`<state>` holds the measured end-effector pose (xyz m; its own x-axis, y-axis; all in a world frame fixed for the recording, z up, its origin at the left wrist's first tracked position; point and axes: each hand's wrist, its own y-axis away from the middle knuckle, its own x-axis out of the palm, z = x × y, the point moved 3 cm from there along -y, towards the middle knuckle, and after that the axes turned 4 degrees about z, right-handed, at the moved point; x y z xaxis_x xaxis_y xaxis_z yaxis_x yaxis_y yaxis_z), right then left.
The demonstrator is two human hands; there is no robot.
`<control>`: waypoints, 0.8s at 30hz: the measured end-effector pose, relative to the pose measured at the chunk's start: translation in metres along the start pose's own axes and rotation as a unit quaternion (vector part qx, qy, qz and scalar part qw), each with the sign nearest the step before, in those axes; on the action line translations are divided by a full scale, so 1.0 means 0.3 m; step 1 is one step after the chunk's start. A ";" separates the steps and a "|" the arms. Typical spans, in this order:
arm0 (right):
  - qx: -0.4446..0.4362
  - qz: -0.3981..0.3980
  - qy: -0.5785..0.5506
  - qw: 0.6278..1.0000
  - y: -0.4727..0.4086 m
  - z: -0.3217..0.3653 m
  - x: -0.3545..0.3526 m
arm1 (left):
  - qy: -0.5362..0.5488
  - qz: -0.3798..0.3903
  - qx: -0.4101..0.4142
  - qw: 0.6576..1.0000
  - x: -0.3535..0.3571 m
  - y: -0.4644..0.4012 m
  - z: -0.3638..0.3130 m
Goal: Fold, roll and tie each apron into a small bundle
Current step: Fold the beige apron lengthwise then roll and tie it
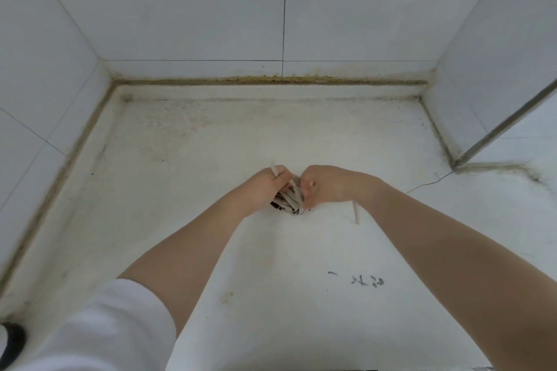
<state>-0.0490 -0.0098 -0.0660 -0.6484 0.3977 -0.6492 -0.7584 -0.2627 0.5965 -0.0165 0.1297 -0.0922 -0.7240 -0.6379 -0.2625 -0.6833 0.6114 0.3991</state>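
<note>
Apron (288,203), rolled into a small striped bundle, sits on the stained white bench (211,144) between two hands held close together. The left hand (266,187) has its grip clamped on a beige tie strap (294,194) looped over its fingers, the right hand (324,187) pinches the same strap, and a loose strap end (355,212) hangs below the right wrist. Faint dark handwriting (358,279) marks the bench nearer the person, too blurred to read.

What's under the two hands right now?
A small rolled apron bundle on the white surface, beige straps crossing it. Left hand and right hand cover most of it; any knot is hidden.
</note>
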 end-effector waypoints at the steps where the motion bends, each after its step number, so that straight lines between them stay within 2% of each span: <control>1: 0.009 -0.049 0.007 0.999 -0.003 -0.007 -0.002 | -0.014 -0.001 0.004 1.000 0.004 -0.002 -0.005; 4: -0.004 -0.142 -0.014 0.990 -0.015 -0.007 -0.014 | -0.040 -0.007 0.041 0.998 0.006 -0.010 -0.032; 8: -0.013 -0.112 0.023 0.993 -0.025 -0.003 -0.030 | -0.082 -0.016 0.076 0.994 0.009 -0.008 -0.069; 11: -0.011 -0.127 0.022 0.992 -0.023 -0.016 -0.033 | -0.131 -0.047 0.105 0.985 0.009 -0.011 -0.064; 14: 0.007 -0.138 -0.047 0.989 -0.029 -0.044 -0.016 | -0.110 -0.065 0.095 0.987 0.027 -0.020 -0.044; 16: 0.035 -0.114 -0.146 0.982 -0.022 -0.064 0.005 | -0.090 -0.066 0.086 0.990 0.048 -0.028 -0.036; 18: 0.048 -0.086 -0.269 0.958 -0.008 -0.078 0.020 | -0.088 -0.064 0.080 0.991 0.070 -0.037 -0.027; 20: 0.044 -0.103 -0.365 0.924 0.009 -0.089 0.010 | -0.099 -0.055 0.079 0.990 0.090 -0.044 -0.010; 24: -0.036 -0.158 -0.541 0.825 0.030 -0.094 -0.033 | -0.172 -0.037 0.101 0.979 0.123 -0.045 0.013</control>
<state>-0.0512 -0.0409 -0.0676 -0.0074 0.9983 0.0576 -0.9052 -0.0311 0.4239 -0.0343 0.0997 -0.1108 -0.6364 -0.5095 -0.5792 -0.7148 0.6717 0.1946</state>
